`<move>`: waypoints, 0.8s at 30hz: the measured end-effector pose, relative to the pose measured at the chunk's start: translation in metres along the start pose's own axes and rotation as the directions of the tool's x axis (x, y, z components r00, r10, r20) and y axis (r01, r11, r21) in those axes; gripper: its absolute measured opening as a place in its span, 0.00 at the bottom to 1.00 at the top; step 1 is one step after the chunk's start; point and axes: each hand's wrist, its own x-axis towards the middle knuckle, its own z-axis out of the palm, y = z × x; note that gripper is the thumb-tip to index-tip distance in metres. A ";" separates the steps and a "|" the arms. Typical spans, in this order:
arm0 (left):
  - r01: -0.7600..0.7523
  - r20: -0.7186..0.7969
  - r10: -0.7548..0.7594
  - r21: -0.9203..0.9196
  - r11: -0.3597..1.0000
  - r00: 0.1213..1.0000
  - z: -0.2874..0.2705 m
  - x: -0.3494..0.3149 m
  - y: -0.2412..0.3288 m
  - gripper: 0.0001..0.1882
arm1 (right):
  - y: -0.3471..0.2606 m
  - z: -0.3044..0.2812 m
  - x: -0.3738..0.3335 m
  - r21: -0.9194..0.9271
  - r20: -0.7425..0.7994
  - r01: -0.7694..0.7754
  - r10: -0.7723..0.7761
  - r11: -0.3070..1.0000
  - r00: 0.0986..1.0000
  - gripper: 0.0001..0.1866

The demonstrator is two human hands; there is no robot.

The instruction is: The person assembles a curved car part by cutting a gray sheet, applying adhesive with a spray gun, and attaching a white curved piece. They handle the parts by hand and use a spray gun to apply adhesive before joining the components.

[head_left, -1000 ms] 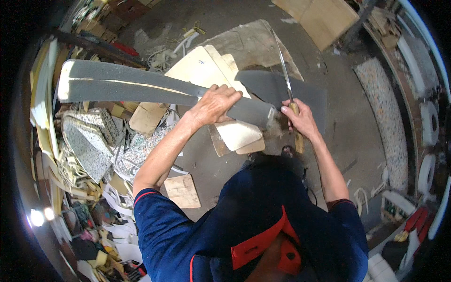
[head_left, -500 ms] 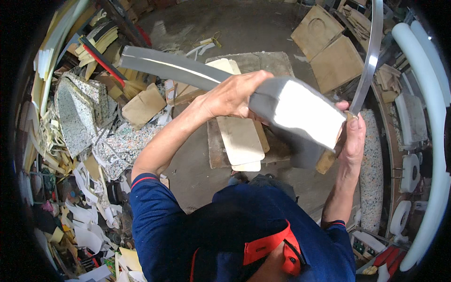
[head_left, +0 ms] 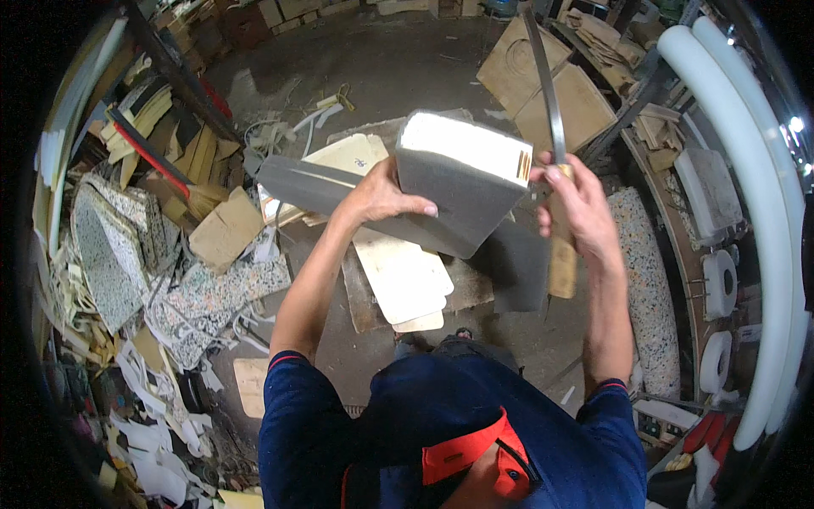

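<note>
My left hand is closed on a thick dark grey block, thumb on its near side and the other fingers mostly hidden. The block's upper face is glaringly bright, with short brown stripes at its right corner. My right hand grips the wooden handle of a long-bladed knife, its narrow blade pointing away from me, just right of the block. Beneath my left wrist runs a long dark grey strip with a pale line along it. Another dark grey piece shows below the block.
Cream boards with rounded corners lie on a worn low platform under my hands. Foam offcuts and scraps crowd the left, beside a red-handled brush. Wooden panels lean at far right, near pale foam tubes.
The block has turned and moved left, its bright face now toward the far side. My right hand and the knife have come away from its edge, the blade swinging left.
</note>
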 end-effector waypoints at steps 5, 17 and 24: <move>-0.071 -0.019 0.069 -0.210 0.975 0.997 0.002 -0.003 -0.002 0.57 | -0.011 -0.060 -0.022 -0.241 0.154 0.016 0.022 0.970 0.988 0.19; -0.454 -0.680 0.252 -0.133 0.881 0.688 0.001 -0.034 0.037 0.14 | -0.085 -0.094 0.012 -0.476 0.489 0.232 0.035 0.848 0.872 0.19; 0.023 -0.666 0.222 0.338 0.941 0.712 -0.035 -0.046 0.116 0.16 | -0.104 -0.085 0.036 -0.522 0.606 0.207 0.189 0.827 0.772 0.27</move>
